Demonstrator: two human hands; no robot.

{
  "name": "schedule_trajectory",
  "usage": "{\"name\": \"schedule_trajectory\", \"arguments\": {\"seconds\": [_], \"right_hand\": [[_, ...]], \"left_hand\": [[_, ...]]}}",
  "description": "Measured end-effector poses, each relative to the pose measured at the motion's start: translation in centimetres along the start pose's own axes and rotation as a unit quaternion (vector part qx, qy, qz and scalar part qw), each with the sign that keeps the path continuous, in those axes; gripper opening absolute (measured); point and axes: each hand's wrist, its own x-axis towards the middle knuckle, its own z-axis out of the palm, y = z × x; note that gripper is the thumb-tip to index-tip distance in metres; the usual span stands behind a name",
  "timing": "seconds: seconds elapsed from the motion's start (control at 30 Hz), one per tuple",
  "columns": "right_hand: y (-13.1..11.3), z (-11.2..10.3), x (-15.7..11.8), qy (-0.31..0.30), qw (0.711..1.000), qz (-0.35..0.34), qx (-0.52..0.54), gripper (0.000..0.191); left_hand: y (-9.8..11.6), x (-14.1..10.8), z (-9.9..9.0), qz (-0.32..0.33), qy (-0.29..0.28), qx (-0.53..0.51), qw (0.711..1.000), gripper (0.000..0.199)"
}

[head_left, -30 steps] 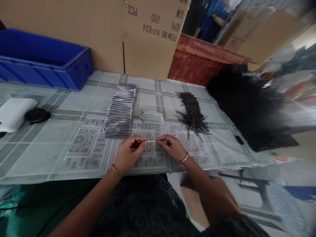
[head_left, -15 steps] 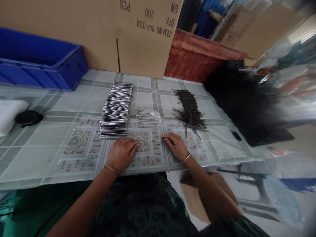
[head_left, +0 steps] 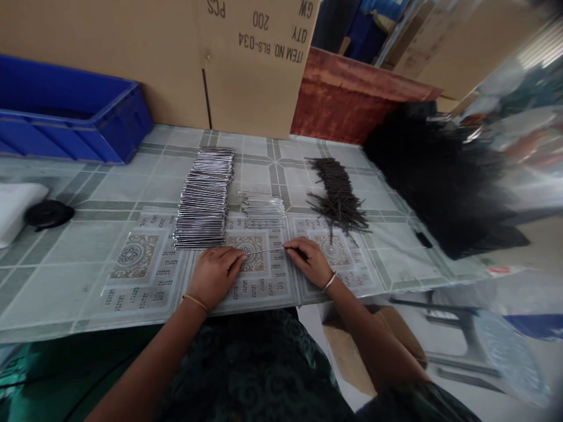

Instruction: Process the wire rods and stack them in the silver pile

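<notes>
A thin metal rod (head_left: 265,251) stretches between my two hands, low over a patterned clear mat (head_left: 259,287). My left hand (head_left: 217,274) pinches its left end between thumb and fingers. At the other end, my right hand (head_left: 310,258) closes its fingertips on the rod's tip; any small piece there is too small to make out. Beyond my left hand lies a long row of shiny ridged metal rods (head_left: 204,199). A smaller bunch of thin silver rods (head_left: 263,206) lies past the held rod. Short dark brown sticks (head_left: 336,196) are heaped beyond my right hand.
A blue plastic crate (head_left: 118,126) stands at the back left, beside a large cardboard box (head_left: 255,94). A black ring-shaped item (head_left: 49,215) lies at left. Dark bristly material (head_left: 440,176) covers the table's right side. A stool (head_left: 505,351) stands below on the right.
The view has shifted slightly. Both hands keep their grip on the thin rod in nearly the same place, and the piles look unchanged.
</notes>
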Motion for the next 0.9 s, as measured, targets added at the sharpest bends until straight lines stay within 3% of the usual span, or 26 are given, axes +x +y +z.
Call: {"name": "schedule_trajectory", "arguments": {"seconds": [0.9], "right_hand": [[-0.11,0.04,0.17,-0.005,1.000,0.010,-0.013,0.016]], "left_hand": [[0.21,0.01,-0.17,-0.009,-0.020,-0.002,1.000,0.030]]}}
